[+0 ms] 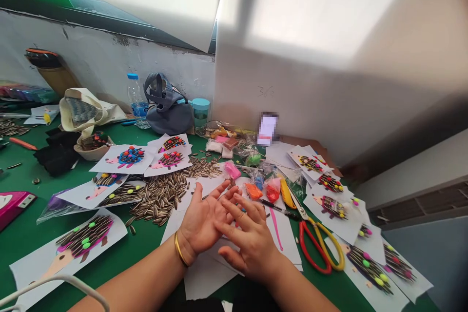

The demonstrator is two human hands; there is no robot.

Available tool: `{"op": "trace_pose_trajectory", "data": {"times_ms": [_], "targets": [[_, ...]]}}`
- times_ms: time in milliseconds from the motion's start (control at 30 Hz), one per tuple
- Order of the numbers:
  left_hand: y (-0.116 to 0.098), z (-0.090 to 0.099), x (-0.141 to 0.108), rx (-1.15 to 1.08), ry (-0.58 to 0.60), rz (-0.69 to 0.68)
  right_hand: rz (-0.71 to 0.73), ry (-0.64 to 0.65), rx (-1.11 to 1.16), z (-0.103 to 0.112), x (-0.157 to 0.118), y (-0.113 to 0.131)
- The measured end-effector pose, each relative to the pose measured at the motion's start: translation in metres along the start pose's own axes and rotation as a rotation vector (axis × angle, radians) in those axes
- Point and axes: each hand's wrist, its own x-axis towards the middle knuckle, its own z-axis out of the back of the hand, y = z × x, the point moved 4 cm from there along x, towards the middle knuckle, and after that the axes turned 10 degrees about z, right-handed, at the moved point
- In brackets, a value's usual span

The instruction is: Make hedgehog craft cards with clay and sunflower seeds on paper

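Note:
My left hand (pixel 203 222) is turned palm up with its fingers stretched out, a gold bangle on the wrist. Over its fingertips lies my right hand (pixel 254 241), palm down and fingers spread; whether anything small sits between them is hidden. Beneath both are white paper sheets (pixel 208 275). Just beyond the fingers lie orange clay (pixel 253 191), red clay (pixel 273 190) and a pink clay packet (pixel 232 170). A heap of striped sunflower seeds (pixel 161 197) is left of my left hand. Right of my right hand are a pink modelling tool (pixel 276 229) and a black pen (pixel 280 208).
Scissors (pixel 318 246) with red and yellow handles lie at right, near a yellow-handled tool (pixel 287 194). Hedgehog seed pictures (pixel 86 239) flank both sides. A water bottle (pixel 137 102), a grey-blue bag (pixel 170 112) and a phone (pixel 267 129) stand at the back. A white cable (pixel 69 278) crosses lower left.

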Motion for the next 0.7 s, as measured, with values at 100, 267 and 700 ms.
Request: {"op": "trace_pose_trajectory", "data": {"times_ms": [100,267,700], "targets": [[0.003,0.001,0.001,0.016,-0.001,0.043,0.009,0.011,-0.012,-0.001,0.001,0.001],[0.005,-0.003,0.0,0.05,0.014,0.035,-0.063,-0.121,0.018,0.001,0.0,-0.003],[-0.005,-0.005,-0.002,0.092,-0.033,-0.075,-0.308,-0.277,0.197,0.012,-0.014,-0.04]]}}
